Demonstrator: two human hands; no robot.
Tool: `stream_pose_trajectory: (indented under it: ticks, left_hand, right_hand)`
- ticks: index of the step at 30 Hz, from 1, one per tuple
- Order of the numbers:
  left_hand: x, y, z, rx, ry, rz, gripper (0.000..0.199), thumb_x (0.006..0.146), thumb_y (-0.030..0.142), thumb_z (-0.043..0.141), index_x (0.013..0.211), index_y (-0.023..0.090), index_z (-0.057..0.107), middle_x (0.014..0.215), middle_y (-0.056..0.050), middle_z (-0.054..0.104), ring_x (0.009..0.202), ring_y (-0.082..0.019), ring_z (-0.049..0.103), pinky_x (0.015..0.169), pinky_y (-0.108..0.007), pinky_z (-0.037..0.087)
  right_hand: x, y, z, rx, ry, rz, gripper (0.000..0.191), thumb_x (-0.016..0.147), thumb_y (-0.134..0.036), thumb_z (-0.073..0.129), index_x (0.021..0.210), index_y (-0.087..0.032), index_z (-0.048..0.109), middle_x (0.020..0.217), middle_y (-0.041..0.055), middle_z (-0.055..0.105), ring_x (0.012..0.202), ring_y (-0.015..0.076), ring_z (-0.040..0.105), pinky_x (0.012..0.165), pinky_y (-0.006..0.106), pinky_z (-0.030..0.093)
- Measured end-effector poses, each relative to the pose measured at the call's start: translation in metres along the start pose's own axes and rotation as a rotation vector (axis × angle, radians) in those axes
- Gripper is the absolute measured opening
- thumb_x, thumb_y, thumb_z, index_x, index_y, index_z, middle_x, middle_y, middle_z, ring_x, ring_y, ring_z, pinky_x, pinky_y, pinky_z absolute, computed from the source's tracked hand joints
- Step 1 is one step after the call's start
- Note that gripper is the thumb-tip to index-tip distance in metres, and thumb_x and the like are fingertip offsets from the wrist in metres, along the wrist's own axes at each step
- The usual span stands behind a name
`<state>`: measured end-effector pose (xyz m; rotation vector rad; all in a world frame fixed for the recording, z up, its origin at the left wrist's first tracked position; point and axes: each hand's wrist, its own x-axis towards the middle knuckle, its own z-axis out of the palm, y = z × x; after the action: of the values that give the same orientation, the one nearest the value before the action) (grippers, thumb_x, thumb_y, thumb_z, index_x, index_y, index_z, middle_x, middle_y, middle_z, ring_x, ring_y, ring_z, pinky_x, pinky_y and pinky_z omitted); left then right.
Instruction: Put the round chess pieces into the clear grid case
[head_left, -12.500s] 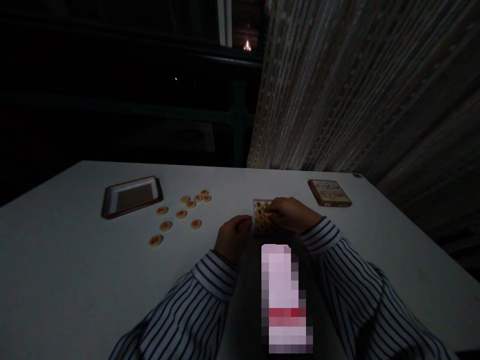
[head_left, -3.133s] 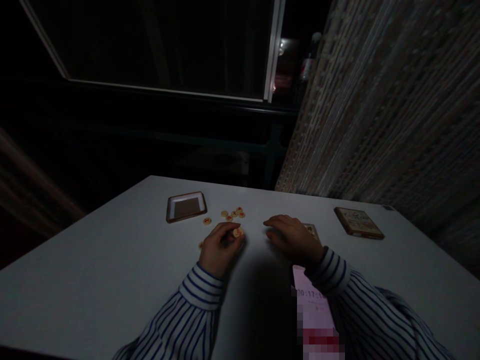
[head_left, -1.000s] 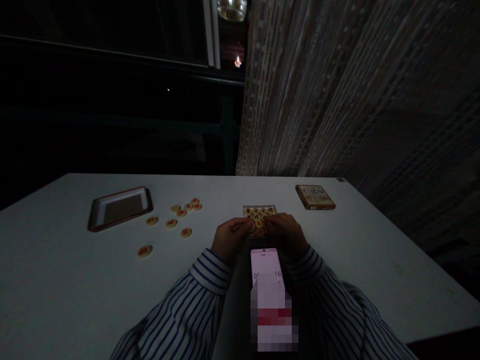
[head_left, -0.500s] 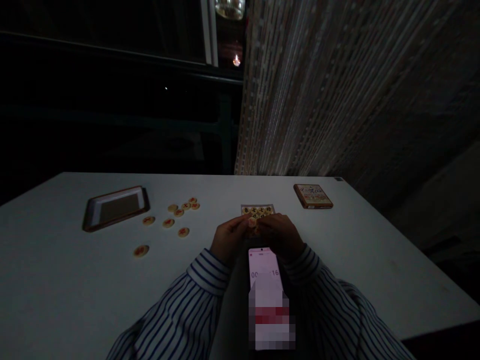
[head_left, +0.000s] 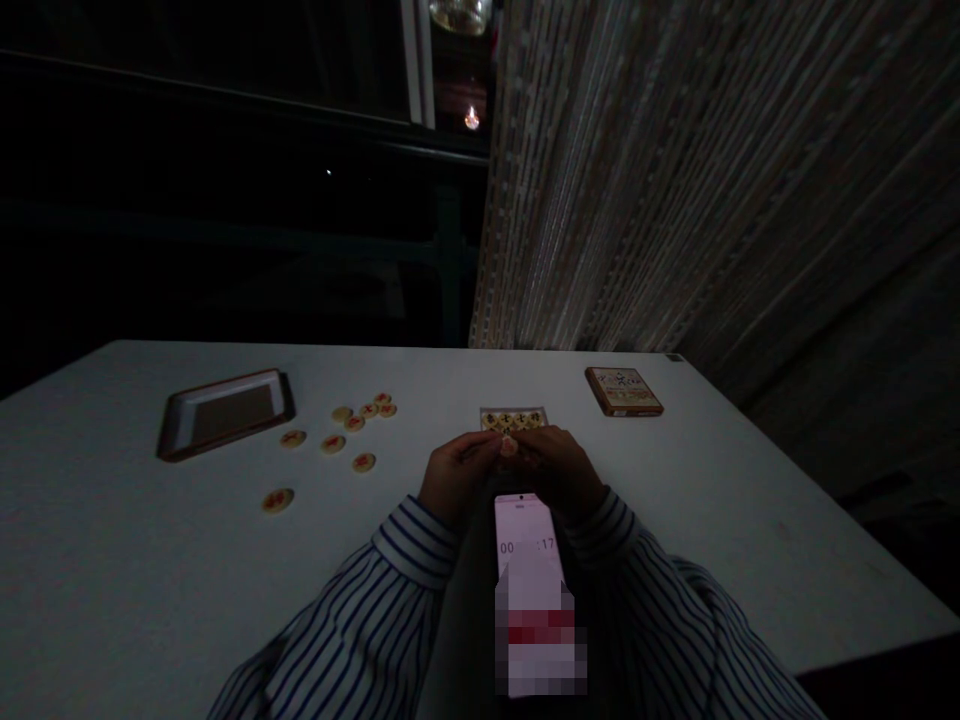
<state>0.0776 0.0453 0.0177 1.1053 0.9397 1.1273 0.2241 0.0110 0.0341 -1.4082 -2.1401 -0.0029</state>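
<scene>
My left hand [head_left: 457, 474] and my right hand [head_left: 564, 466] meet at the table's middle, fingertips pinched around a round Chinese chess piece [head_left: 508, 446] with a red character. Just beyond them lies a small box [head_left: 546, 411] holding rows of pieces with black characters [head_left: 513, 420]; my hands cover its near part. To the left, several loose chess pieces [head_left: 333, 444] with mostly red characters are scattered on the white table [head_left: 435, 390]. One piece [head_left: 277, 500] lies apart, closer to me.
An open tray-like lid [head_left: 169, 440] with a brown rim lies at the far left. At the back right sits a flat printed box [head_left: 624, 390]. A lit phone [head_left: 525, 520] showing a timer is between my forearms. A string curtain [head_left: 570, 200] hangs behind the table.
Both hands remain together at the piece, which has shifted only slightly. The camera view has moved a little, and the phone's timer has gone from 16 to 17.
</scene>
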Motion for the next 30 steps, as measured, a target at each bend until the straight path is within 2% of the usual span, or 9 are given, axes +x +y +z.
stream_pose_trajectory:
  ticks: [4,10,15,19,23,26,30]
  left_hand:
    - [0.001,0.000,-0.001,0.058,-0.022,0.042,0.026,0.060,0.033,0.065,0.078,0.014,0.066,0.077,-0.005,0.069,0.072,-0.016,0.063,0.070,-0.029,0.051]
    - [-0.001,0.003,-0.002,0.116,-0.011,0.080,0.027,0.061,0.034,0.063,0.079,0.013,0.067,0.078,-0.005,0.069,0.074,-0.018,0.063,0.072,-0.030,0.051]
    - [0.004,-0.004,-0.006,0.115,0.133,0.095,0.023,0.064,0.031,0.060,0.078,0.014,0.064,0.073,-0.004,0.069,0.067,-0.015,0.063,0.066,-0.027,0.052]
    - [0.009,-0.012,-0.012,0.278,0.211,0.153,0.021,0.064,0.030,0.059,0.076,0.014,0.064,0.069,-0.004,0.068,0.066,-0.014,0.062,0.064,-0.025,0.051]
    - [0.013,-0.025,-0.016,0.455,0.196,0.179,0.027,0.066,0.034,0.057,0.082,0.013,0.064,0.073,-0.005,0.067,0.068,-0.016,0.062,0.064,-0.027,0.051]
    - [0.014,-0.033,-0.017,0.523,0.133,0.159,0.029,0.068,0.034,0.055,0.088,0.015,0.063,0.079,-0.006,0.067,0.071,-0.016,0.062,0.066,-0.029,0.051]
    - [0.013,-0.033,-0.016,0.589,0.111,0.162,0.028,0.070,0.032,0.053,0.092,0.016,0.062,0.084,-0.006,0.067,0.075,-0.016,0.062,0.070,-0.029,0.050]
  right_hand:
    - [0.001,0.001,0.002,0.011,0.038,0.001,0.025,0.085,-0.032,0.040,0.098,-0.021,0.058,0.091,0.0033,0.064,0.083,0.0148,0.055,0.074,0.028,0.038]
    - [-0.001,0.013,0.013,-0.006,0.181,-0.035,0.023,0.079,-0.034,0.050,0.093,-0.019,0.060,0.089,0.0050,0.065,0.082,0.0155,0.056,0.071,0.029,0.041]
    - [-0.003,0.018,0.010,-0.007,0.274,-0.042,0.022,0.076,-0.031,0.054,0.092,-0.018,0.060,0.088,0.0068,0.065,0.080,0.0165,0.058,0.071,0.030,0.044]
    - [-0.003,0.021,0.005,0.053,0.305,-0.018,0.024,0.074,-0.029,0.056,0.094,-0.017,0.059,0.086,0.0078,0.065,0.080,0.0168,0.058,0.071,0.030,0.046]
    - [-0.004,0.025,0.001,0.128,0.302,0.026,0.025,0.075,-0.028,0.054,0.096,-0.016,0.059,0.079,0.0060,0.064,0.076,0.0155,0.058,0.070,0.029,0.047]
    - [-0.004,0.026,-0.003,0.181,0.302,0.093,0.027,0.074,-0.030,0.053,0.097,-0.017,0.059,0.075,0.0043,0.063,0.072,0.0141,0.058,0.069,0.028,0.048]
    - [-0.002,0.029,-0.011,0.219,0.312,0.171,0.028,0.073,-0.032,0.054,0.096,-0.017,0.060,0.078,0.0040,0.064,0.069,0.0134,0.057,0.068,0.028,0.048]
